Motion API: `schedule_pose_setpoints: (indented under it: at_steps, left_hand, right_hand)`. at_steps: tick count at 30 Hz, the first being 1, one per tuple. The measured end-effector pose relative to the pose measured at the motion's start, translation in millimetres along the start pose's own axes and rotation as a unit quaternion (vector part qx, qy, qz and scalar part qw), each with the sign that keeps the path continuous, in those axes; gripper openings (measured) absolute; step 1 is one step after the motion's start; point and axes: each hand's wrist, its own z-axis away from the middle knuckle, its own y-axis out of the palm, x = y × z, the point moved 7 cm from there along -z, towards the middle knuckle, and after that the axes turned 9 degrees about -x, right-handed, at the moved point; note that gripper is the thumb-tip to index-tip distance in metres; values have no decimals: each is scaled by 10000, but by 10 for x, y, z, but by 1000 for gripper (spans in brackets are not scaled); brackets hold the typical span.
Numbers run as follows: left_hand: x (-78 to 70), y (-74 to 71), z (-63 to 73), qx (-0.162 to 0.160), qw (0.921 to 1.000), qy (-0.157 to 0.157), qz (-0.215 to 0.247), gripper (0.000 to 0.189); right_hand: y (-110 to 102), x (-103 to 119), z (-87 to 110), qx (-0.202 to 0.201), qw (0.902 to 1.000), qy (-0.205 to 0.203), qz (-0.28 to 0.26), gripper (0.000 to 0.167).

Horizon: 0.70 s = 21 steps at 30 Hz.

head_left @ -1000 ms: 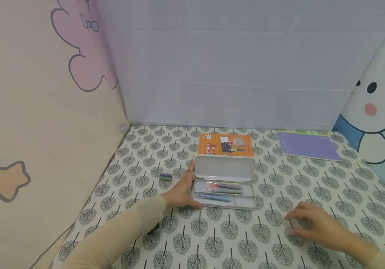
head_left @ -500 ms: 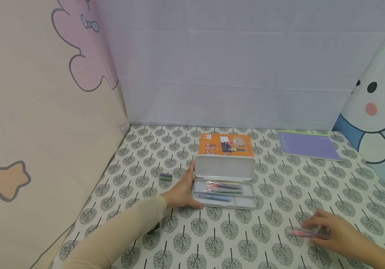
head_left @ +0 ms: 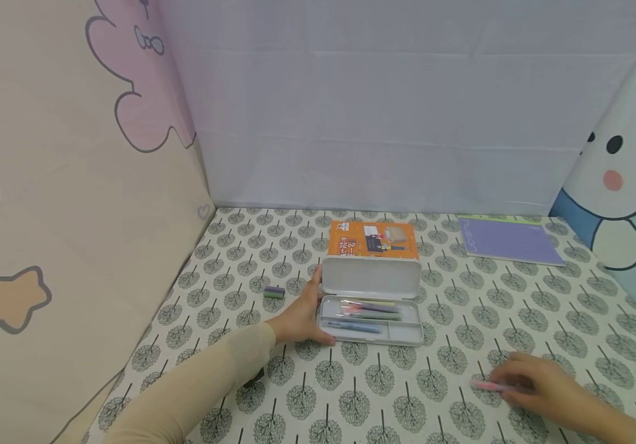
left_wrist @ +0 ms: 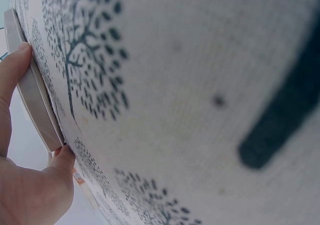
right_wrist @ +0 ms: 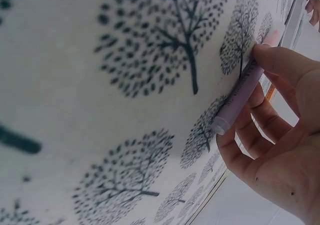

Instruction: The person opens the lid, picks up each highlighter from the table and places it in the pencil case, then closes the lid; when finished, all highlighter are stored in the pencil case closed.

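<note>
A white pencil case (head_left: 404, 333) lies open on the table, its lid (head_left: 371, 277) folded back. My left hand (head_left: 298, 317) grips its left end, thumb at the near corner and a finger at the far one; the left wrist view shows thumb and finger against the case's edge (left_wrist: 40, 97). Several pens (head_left: 373, 314) lie inside, including a blue one (head_left: 353, 326) in the front compartment. Off to the right, my right hand (head_left: 545, 388) pinches a marker (head_left: 487, 386) between thumb and fingers. Up close, its barrel (right_wrist: 240, 97) is translucent lilac with a pink end.
Behind the case is an orange book (head_left: 373, 239), partly hidden by the lid. A purple notebook (head_left: 512, 240) lies at the back right. Left of the case sits a small purple and green piece (head_left: 274, 292). A dark object (head_left: 253, 377) shows beside the left sleeve.
One second ago no marker showed in my right hand; half a second ago it was between the fingers. The hand has since shifted slightly left. My left hand and the case have stayed put.
</note>
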Motion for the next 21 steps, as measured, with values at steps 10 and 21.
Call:
schedule_pose_setpoints:
  at_steps: [10,21]
  left_hand:
    - [-5,-9,-5,-30,10000,-25,-15,159]
    - [-30,-19,14,-51,10000,-6,31,158]
  right_hand:
    - [134,182,-337,71,9998,-85,-143,34]
    - [304,415,-755,-14,9980,-434,-452,31]
